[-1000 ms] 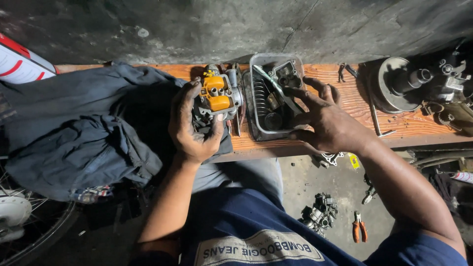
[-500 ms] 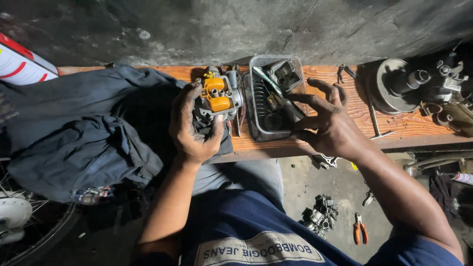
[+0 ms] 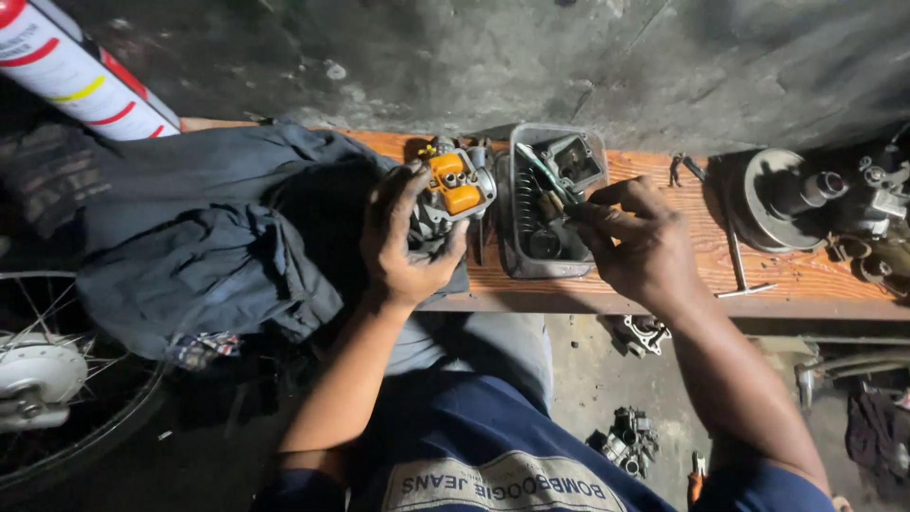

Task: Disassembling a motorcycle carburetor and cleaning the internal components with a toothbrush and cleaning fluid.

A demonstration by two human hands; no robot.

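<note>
Since a moment ago, your right hand (image 3: 637, 248) has lifted a small brass part (image 3: 551, 205) from the metal tray (image 3: 519, 267), pinched at the fingertips. Your left hand (image 3: 406, 239) stays clenched around the carburetor body (image 3: 453, 190), orange floats up, leftward of that pinch. Wrist bent, fingers extended: a loose pinch could drop the part among the tray's clutter.

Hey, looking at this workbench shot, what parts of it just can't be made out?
All in the head view:
- Underside of the carburetor: covered by the left hand.
- What the right hand pinches: too small, fingertips hide it.
- Contents of the metal tray: dark and jumbled.
- Engine parts at the right: cut off by the edge.
- Spray can: top cropped.
- Bench surface under the blue cloth: hidden.
</note>
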